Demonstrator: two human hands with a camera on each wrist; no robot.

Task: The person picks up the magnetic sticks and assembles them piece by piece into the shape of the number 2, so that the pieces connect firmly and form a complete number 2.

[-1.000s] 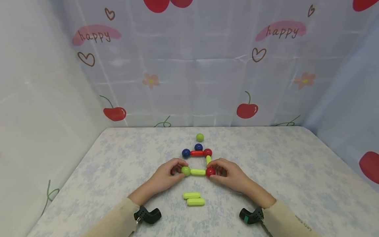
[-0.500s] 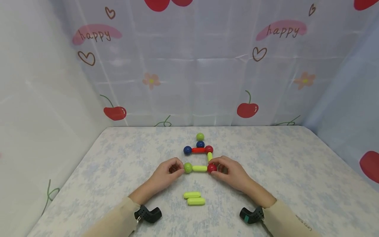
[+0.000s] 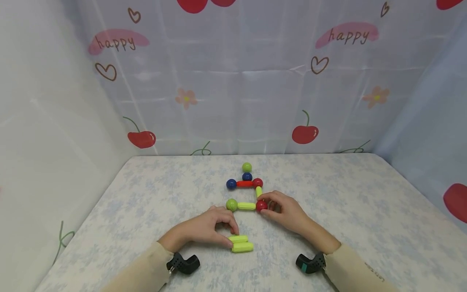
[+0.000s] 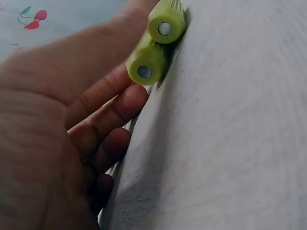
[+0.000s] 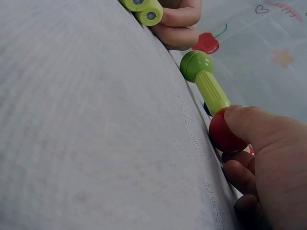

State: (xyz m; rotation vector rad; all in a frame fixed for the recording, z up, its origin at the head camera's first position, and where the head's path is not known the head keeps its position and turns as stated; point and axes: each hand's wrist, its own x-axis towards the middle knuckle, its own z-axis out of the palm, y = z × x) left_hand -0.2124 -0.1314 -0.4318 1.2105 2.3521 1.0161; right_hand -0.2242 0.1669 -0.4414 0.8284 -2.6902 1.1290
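Note:
My left hand (image 3: 211, 227) has its thumb and fingers around the left end of the farther of two loose yellow-green magnetic rods (image 3: 240, 239). The nearer rod (image 3: 242, 247) lies alongside, and metal discs show at the rod ends in the left wrist view. My right hand (image 3: 284, 211) pinches a red ball (image 5: 225, 132) between thumb and fingers. From that ball a yellow-green rod (image 3: 246, 206) runs left to a green ball (image 3: 231, 205). Another yellow-green rod (image 3: 259, 192) runs back to a second red ball (image 3: 257, 183).
Behind, a red rod (image 3: 244, 184) joins the far red ball to a blue ball (image 3: 231, 184). Another blue ball (image 3: 247, 176) sits close behind that rod, with a loose-looking green ball (image 3: 247, 167) farther back. A printed curtain (image 3: 233, 101) stands behind the patterned tabletop (image 3: 164, 178).
My left hand has let go of the green ball and moved toward me to the loose rods. My right hand stays on the red ball; the joined pieces have shifted slightly away.

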